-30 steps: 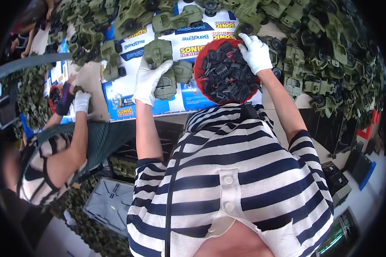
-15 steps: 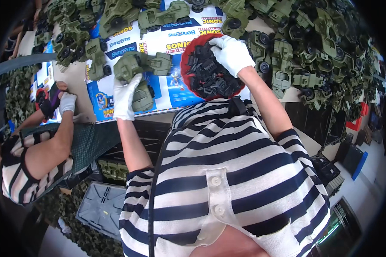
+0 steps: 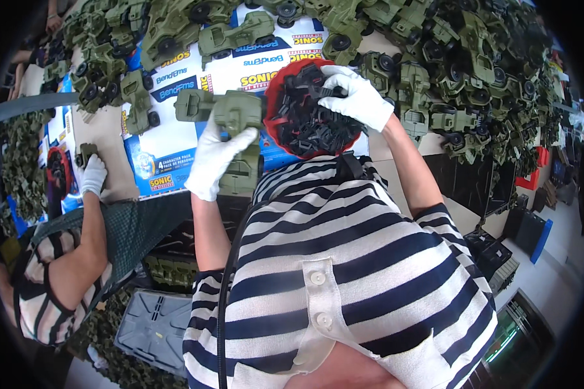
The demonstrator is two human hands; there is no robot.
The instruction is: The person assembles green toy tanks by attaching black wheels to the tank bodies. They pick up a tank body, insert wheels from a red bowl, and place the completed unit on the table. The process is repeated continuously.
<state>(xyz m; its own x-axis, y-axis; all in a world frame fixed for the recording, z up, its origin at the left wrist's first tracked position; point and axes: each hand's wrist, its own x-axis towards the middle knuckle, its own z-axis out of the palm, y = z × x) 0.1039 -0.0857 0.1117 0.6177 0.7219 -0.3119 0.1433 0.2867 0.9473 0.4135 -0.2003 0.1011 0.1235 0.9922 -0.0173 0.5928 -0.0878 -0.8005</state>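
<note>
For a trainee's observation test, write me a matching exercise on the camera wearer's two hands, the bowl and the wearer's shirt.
Column one:
1. Left hand
2. Right hand
3. Bowl
4. Wearer's shirt

Column two:
A. At a heap of black parts
B. Navy and white stripes
C. Gripping a green toy vehicle
D. Plain red

Right pairs: 1-C, 2-A, 3-D, 4-B.
</note>
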